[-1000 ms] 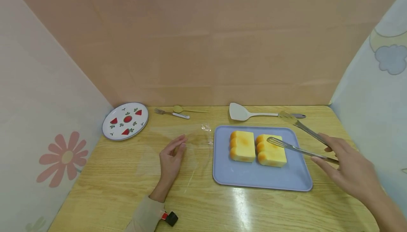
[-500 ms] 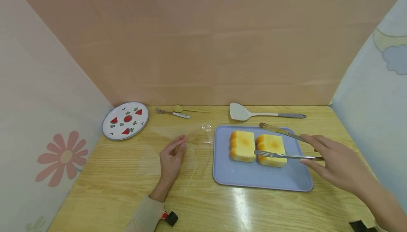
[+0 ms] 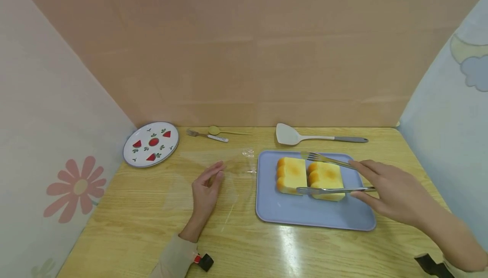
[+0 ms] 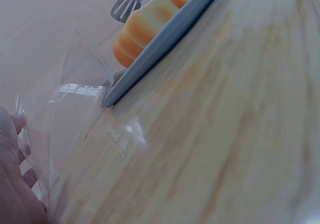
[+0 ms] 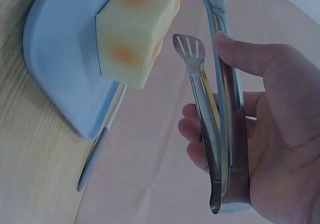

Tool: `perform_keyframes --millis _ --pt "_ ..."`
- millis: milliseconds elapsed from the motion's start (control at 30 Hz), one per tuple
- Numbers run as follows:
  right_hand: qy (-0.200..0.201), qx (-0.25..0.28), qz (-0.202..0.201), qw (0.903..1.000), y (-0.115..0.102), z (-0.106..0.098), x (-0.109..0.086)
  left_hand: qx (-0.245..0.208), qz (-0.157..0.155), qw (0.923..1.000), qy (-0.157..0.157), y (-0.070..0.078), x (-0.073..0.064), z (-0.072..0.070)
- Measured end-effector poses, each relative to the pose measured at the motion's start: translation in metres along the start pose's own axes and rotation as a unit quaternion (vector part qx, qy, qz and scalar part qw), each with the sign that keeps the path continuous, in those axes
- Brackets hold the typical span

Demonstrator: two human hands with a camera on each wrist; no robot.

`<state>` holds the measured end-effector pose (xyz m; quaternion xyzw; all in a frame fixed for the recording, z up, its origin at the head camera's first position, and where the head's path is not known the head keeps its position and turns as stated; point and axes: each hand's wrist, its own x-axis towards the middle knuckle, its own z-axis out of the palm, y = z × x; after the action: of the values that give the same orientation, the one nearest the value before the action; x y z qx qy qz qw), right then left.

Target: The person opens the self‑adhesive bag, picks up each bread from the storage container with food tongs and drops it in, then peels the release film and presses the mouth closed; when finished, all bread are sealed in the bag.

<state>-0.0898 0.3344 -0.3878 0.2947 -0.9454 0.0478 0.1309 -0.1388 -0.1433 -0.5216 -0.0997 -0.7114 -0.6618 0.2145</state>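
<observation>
My right hand (image 3: 396,195) grips metal tongs (image 5: 232,134), their two slotted arms spread apart. In the head view the tongs reach over the right-hand slice of thick bread (image 3: 328,176), one arm beyond it and one on the near side. A second bread slice (image 3: 292,176) lies beside it on the blue tray (image 3: 305,214). To the left of the tray, my left hand (image 3: 206,191) holds the edge of a clear plastic bag (image 4: 82,89) between thumb and fingers. The bag's mouth stands partly raised near the tray's edge; its full outline is hard to see.
A white spatula (image 3: 287,134) with a grey handle lies behind the tray. Plates with a watermelon pattern (image 3: 150,145) sit at the back left. Between them lie a fork (image 3: 207,135) and a yellow spoon (image 3: 214,130). Walls stand behind and on both sides.
My right hand has moved left with the tongs, bringing them from the tray's right edge across the right-hand bread slice. The left hand and the bag have stayed in place.
</observation>
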Motion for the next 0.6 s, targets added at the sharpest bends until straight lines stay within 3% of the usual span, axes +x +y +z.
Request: perform_keyframes --millis 233,600 --pt "-0.021 -0.009 -0.006 0.9997 -0.002 0.002 0.008 0.0 -0.003 1.0 -0.001 0.001 -0.001 -0.001" --pt "-0.013 -0.021 -0.035 0.9991 -0.001 0.004 0.02 0.002 -0.004 1.0 -0.003 0.0 0.0 -0.001"
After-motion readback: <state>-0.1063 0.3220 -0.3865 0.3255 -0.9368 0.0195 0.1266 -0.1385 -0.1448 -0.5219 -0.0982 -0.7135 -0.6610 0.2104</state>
